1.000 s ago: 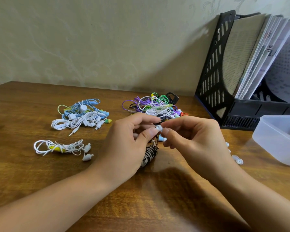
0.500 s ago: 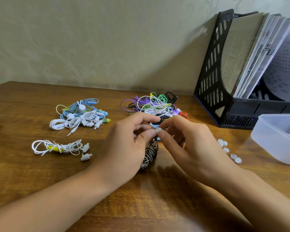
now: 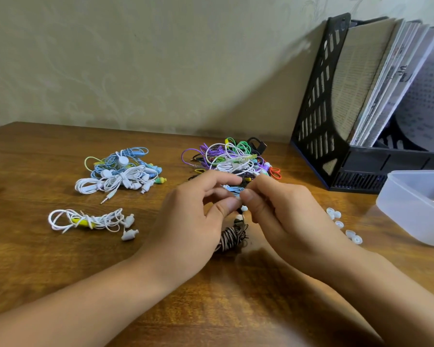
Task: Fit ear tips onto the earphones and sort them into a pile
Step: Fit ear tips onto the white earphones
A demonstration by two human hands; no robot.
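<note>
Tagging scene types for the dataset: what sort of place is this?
Probably a home or office desk: a wooden table against a wallpapered wall, with a black file holder full of papers and a clear plastic container beside it.

A black perforated plastic file holder (image 3: 318,113) filled with upright paper documents (image 3: 376,78) is set on the brown wooden tabletop (image 3: 30,259) against a pale patterned wall (image 3: 135,58).

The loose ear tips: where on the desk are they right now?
In the head view the loose ear tips lie on the wooden desk to the right of the right hand, strung out just left of the clear plastic tub.
</note>
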